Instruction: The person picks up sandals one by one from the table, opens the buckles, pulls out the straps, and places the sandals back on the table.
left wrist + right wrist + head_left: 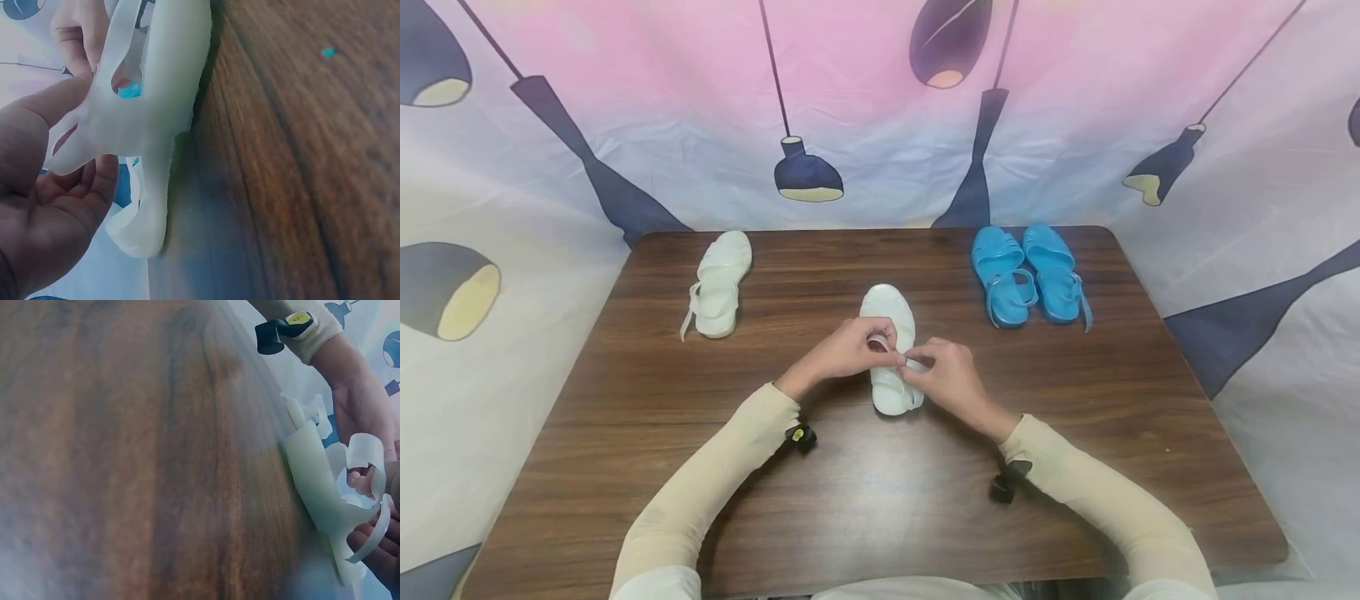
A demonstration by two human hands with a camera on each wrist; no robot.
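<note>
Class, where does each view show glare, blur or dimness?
Head view: pale glare on the tabletop, below the white sandal being handled; left wrist view: dim overall, the tabletop's grain soft towards the right edge; right wrist view: the tabletop's grain smeared, whitish haze at the lower left.

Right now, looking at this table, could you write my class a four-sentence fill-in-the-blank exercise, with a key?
1. The middle sandal, held by the left hand and right hand, is coloured ____.
2. The pair near the back right corner of the table is coloured ____.
3. In the head view, the lone sandal lies toward the table's back ____ corner.
4. Counted together, the sandals on the table number ____.

Missing words: white; blue; left; four.
</note>
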